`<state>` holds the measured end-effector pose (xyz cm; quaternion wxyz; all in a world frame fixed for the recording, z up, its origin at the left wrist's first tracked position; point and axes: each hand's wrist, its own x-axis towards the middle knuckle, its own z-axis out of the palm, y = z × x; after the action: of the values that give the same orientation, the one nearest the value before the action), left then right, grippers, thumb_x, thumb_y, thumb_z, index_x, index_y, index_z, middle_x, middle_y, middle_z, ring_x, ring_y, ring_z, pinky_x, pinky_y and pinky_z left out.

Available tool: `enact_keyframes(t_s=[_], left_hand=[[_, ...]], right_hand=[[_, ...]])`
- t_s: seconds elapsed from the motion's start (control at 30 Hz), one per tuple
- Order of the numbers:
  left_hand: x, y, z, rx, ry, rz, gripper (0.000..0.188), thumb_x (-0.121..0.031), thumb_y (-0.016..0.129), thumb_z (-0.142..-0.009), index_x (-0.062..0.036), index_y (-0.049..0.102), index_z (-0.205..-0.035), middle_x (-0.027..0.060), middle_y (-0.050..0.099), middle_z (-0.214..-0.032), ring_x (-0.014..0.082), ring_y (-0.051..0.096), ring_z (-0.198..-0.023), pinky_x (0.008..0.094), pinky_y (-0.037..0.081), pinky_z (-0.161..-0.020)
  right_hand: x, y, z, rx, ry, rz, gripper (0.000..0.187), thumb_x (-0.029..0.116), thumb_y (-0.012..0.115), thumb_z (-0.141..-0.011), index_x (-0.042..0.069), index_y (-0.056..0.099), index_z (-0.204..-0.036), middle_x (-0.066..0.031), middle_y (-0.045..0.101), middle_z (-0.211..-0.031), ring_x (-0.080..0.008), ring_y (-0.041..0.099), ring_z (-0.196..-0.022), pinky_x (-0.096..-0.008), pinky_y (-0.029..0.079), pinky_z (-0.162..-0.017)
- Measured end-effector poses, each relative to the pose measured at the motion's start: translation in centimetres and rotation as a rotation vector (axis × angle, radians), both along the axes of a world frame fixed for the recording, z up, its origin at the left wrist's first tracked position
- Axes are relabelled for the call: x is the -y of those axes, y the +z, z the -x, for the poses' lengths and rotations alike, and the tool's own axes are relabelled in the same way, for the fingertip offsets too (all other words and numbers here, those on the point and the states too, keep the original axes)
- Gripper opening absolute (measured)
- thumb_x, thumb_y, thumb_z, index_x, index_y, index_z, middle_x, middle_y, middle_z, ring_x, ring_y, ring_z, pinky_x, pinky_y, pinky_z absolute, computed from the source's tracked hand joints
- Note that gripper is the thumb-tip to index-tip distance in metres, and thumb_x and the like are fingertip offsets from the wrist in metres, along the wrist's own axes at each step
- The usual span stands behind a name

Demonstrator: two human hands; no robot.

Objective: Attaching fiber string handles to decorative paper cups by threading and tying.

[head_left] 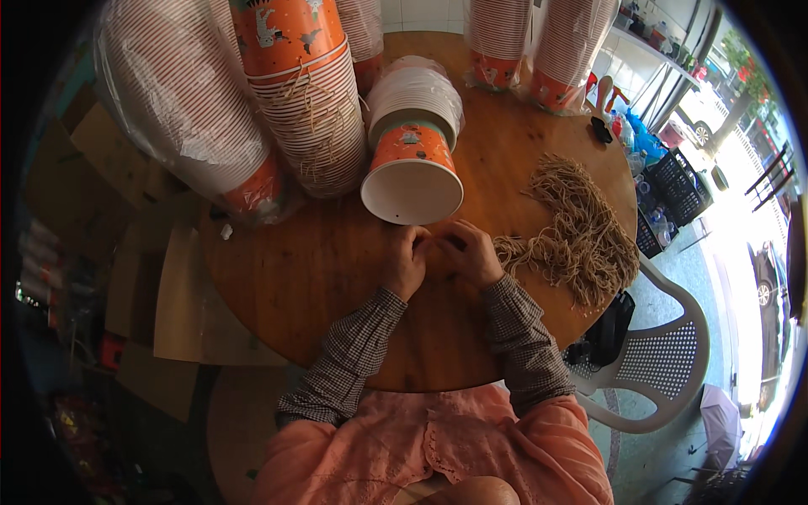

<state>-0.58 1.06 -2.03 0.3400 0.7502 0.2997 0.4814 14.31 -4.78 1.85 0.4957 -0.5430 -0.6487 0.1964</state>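
My left hand (pixel 407 261) and my right hand (pixel 473 255) are close together above the table, fingertips nearly meeting. Both are closed in a pinch; whatever lies between the fingers is hidden or too small to name. Just beyond them an orange printed paper bucket (pixel 412 145) lies on its side, its round white end facing me with a small dark dot near the lower edge. Behind it are white stacked buckets in clear plastic (pixel 418 91). To the right of my right hand spreads a heap of tan cords (pixel 581 227).
A tall orange bucket stack (pixel 307 118) has cords hanging down it. Plastic-wrapped bucket stacks (pixel 181 101) stand left, with another wrapped stack (pixel 568 55) at the back right. Around the round wooden table (pixel 311 269) are a grey plastic chair (pixel 665 362), cardboard boxes (pixel 177 295) and black crates (pixel 677 187).
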Motion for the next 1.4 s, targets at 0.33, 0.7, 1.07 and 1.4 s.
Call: enact_keyframes(t_s=[0.33, 0.7, 1.07, 1.4], left_hand=[[-0.5, 0.6, 0.4, -0.133, 0.011, -0.118, 0.006, -0.006, 0.06, -0.087, -0.0013, 0.059, -0.09, 0.015, 0.062, -0.087, 0.0328, 0.061, -0.084, 0.0392, 0.049, -0.072], [-1.1, 0.8, -0.2, -0.164, -0.017, -0.26, 0.005, -0.004, 0.06, -0.087, -0.0022, 0.057, -0.09, 0.0132, 0.061, -0.088, 0.032, 0.061, -0.084, 0.0386, 0.049, -0.072], [-2.0, 0.6, -1.3, -0.175, -0.007, -0.37, 0.008, -0.003, 0.063, -0.083, -0.0053, 0.058, -0.088, 0.0097, 0.061, -0.087, 0.0309, 0.06, -0.083, 0.04, 0.049, -0.071], [-1.8, 2.1, -3.3, 0.096, -0.023, -0.051, 0.043, -0.011, 0.063, -0.089, 0.0007, 0.05, -0.129, 0.0185, 0.06, -0.119, 0.0285, 0.06, -0.11, 0.0363, 0.049, -0.091]], right_hand=[[-0.2, -0.5, -0.7, 0.012, -0.03, 0.089, 0.017, 0.013, 0.066, -0.083, -0.001, 0.064, -0.093, -0.0134, 0.062, -0.082, -0.0232, 0.062, -0.074, -0.0325, 0.05, -0.068], [-0.1, -0.2, -0.8, 0.001, -0.077, 0.042, 0.015, 0.011, 0.067, -0.08, -0.001, 0.064, -0.088, -0.0146, 0.062, -0.082, -0.0274, 0.062, -0.073, -0.0344, 0.049, -0.067], [-0.4, -0.7, -1.5, -0.05, -0.121, 0.119, 0.011, 0.01, 0.064, -0.082, 0.0, 0.064, -0.086, -0.0149, 0.065, -0.078, -0.0271, 0.064, -0.072, -0.0353, 0.051, -0.066], [-3.2, -0.3, -2.8, -0.891, 0.077, -0.192, 0.008, 0.01, 0.055, -0.096, 0.002, 0.056, -0.098, -0.0118, 0.056, -0.128, -0.0151, 0.053, -0.112, -0.0293, 0.041, -0.099]])
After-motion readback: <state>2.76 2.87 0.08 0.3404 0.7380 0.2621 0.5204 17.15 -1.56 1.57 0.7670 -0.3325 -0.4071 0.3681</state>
